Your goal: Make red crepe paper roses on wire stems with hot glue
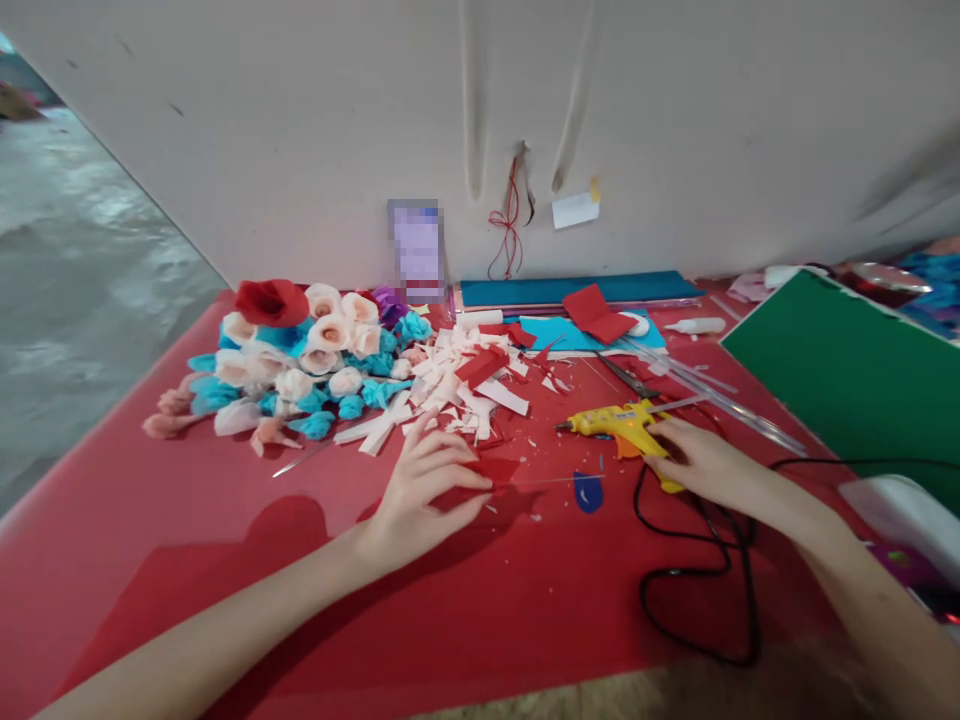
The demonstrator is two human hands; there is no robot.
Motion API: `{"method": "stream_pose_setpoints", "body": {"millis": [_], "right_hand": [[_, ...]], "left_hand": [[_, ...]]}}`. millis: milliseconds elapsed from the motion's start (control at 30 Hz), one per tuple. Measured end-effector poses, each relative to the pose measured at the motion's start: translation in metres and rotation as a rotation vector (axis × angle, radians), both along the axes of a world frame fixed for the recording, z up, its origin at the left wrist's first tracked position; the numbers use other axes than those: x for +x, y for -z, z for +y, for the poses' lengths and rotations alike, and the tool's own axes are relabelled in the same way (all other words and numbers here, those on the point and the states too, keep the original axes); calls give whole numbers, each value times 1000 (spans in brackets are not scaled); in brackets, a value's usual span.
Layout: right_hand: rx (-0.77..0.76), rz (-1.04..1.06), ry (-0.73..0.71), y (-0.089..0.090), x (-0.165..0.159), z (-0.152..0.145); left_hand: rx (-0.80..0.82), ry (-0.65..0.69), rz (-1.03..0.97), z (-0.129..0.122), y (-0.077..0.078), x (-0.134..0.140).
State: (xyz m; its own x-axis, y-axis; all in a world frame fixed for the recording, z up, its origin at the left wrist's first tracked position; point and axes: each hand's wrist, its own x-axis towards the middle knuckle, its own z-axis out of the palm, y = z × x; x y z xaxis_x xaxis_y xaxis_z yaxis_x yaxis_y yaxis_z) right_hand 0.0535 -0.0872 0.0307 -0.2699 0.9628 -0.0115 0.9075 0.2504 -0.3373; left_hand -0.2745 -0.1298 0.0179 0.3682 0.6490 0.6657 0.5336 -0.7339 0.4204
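Right hand grips 1 glue gun; left hand pinches 1 red paper piece.

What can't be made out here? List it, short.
Head view, the only one:
- Card against the wall: blurred out, unreadable.
- Glue gun handle: covered by the right hand.
- Red paper piece: partly under the left hand fingers; shape unclear.
- White object at the right edge: cut off by the frame.
- Shiny things far right: too distorted to name.
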Motion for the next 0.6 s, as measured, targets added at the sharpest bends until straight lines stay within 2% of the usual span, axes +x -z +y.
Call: {"method": "stream_pose_setpoints", "body": {"millis": [67, 267, 433, 600], "right_hand": [[-18, 53, 2, 6, 1, -3], [-18, 258, 193, 12, -2, -11], [-146, 482, 204, 0, -12, -29], [-11, 481, 338, -15, -33, -56]], "left_hand": [[-22, 4, 13, -4, 5, 1], [-63, -6, 23, -4, 11, 1], [-75, 13, 21, -3, 12, 0], [-71, 23, 1, -4, 11, 0]]}}
